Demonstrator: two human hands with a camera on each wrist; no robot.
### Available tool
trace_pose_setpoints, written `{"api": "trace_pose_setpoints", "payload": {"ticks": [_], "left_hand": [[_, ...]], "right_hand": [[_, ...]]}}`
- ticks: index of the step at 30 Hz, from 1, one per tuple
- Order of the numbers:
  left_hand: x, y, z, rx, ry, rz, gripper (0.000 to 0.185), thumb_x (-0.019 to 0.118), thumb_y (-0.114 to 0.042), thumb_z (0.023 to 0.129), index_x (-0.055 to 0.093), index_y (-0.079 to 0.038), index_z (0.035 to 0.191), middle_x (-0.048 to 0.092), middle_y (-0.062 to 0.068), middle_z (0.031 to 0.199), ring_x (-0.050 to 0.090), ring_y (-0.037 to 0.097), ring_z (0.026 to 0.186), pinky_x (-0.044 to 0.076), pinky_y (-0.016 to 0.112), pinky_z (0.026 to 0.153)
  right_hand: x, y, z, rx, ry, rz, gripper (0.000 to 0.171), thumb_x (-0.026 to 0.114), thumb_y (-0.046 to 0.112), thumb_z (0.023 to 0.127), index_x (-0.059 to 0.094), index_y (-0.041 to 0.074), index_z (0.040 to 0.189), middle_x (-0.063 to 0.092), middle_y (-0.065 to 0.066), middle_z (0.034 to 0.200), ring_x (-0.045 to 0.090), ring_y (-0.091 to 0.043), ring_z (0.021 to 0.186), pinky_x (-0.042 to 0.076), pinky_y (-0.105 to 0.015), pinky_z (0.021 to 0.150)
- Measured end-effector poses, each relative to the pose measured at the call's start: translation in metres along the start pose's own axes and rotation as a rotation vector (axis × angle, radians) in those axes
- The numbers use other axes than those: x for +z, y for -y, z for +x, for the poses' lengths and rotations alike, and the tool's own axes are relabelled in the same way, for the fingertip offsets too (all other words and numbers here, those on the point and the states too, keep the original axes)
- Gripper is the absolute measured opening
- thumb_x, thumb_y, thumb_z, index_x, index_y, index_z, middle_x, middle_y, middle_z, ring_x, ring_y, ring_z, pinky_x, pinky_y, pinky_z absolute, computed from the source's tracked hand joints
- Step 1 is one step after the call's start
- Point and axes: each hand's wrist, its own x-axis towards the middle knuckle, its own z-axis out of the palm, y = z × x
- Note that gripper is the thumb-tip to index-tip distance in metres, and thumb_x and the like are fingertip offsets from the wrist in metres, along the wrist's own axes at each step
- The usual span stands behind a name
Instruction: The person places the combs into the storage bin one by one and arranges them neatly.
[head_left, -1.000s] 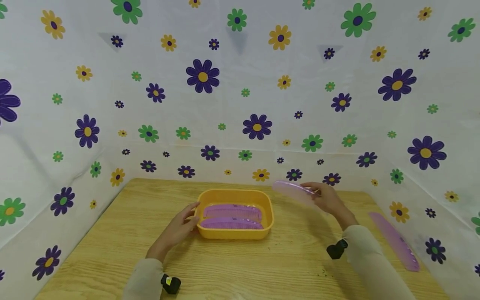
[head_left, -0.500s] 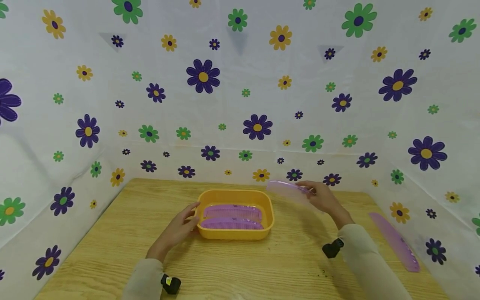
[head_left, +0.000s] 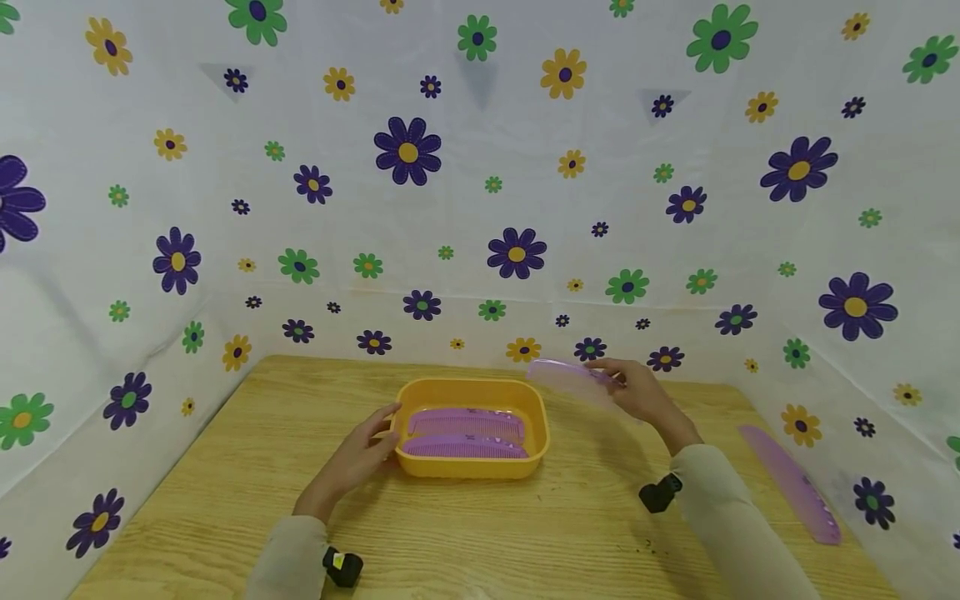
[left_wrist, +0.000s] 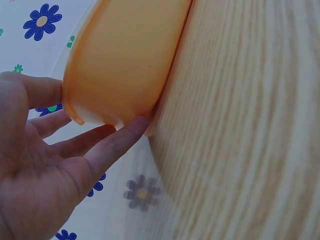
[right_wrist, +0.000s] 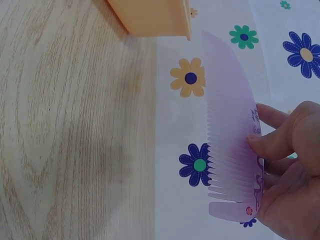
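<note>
The right hand (head_left: 637, 392) pinches a purple comb (head_left: 566, 377) and has moved it a bit closer to the orange tub (head_left: 471, 467) since a second ago, so it now hangs just by the tub's right rim, while the left hand (head_left: 358, 454), fingers straight, steadies the tub on the bench (head_left: 225, 500), where two combs (head_left: 465, 435) already lie inside.

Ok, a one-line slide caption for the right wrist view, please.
Right hand pinches a translucent purple comb in the air above the wooden table, near the orange tray.

Two combs (head_left: 465, 434) in tray (head_left: 471, 470) at table (head_left: 225, 508) centre, left hand (head_left: 352, 463) beside it — another comb (head_left: 791, 483) far right
</note>
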Motion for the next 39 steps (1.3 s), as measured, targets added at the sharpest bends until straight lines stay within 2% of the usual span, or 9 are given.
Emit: {"api": "trace_pose_setpoints", "payload": {"ticks": [6,13,20,27,39], "left_hand": [[-0.001,-0.002,-0.002,0.02,0.016,-0.011,0.056,0.048,-0.014,0.11,0.029,-0.009,0.162,0.037,0.033,0.159,0.052,0.051,0.137,0.06,0.05,0.1],[0.0,-0.001,0.0,-0.009,-0.007,-0.003,0.055,0.048,-0.016,0.11,0.029,-0.011,0.162,0.038,0.03,0.16,0.052,0.049,0.138,0.06,0.047,0.1],[0.002,0.0,0.001,-0.013,-0.011,-0.008,0.055,0.048,-0.016,0.11,0.03,-0.012,0.162,0.04,0.03,0.158,0.054,0.048,0.136,0.061,0.046,0.099],[0.0,-0.002,0.0,-0.01,-0.001,-0.001,0.056,0.048,-0.017,0.11,0.029,-0.011,0.162,0.038,0.031,0.159,0.053,0.049,0.137,0.06,0.047,0.1],[0.0,-0.001,0.0,0.005,0.001,0.008,0.055,0.047,-0.015,0.11,0.03,-0.01,0.162,0.04,0.031,0.158,0.056,0.048,0.134,0.061,0.046,0.098]], "right_hand": [[0.002,0.005,0.002,-0.018,0.005,0.032,0.057,0.051,-0.016,0.087,0.066,0.009,0.137,0.061,-0.027,0.139,0.059,-0.031,0.099,0.057,-0.031,0.078],[0.007,0.01,0.004,-0.032,0.016,0.05,0.058,0.05,-0.016,0.087,0.067,0.009,0.136,0.06,-0.026,0.142,0.061,-0.035,0.106,0.063,-0.042,0.088],[0.013,0.016,0.006,-0.046,0.038,0.054,0.056,0.048,-0.016,0.087,0.067,0.008,0.135,0.062,-0.025,0.138,0.06,-0.034,0.104,0.061,-0.034,0.082],[0.018,0.023,0.009,-0.04,0.07,0.064,0.053,0.048,-0.015,0.092,0.066,0.009,0.136,0.063,-0.024,0.135,0.059,-0.033,0.105,0.061,-0.037,0.087],[0.027,0.029,0.012,-0.059,0.102,0.071,0.055,0.049,-0.016,0.089,0.069,0.01,0.133,0.065,-0.023,0.13,0.06,-0.03,0.099,0.058,-0.031,0.079]]}}
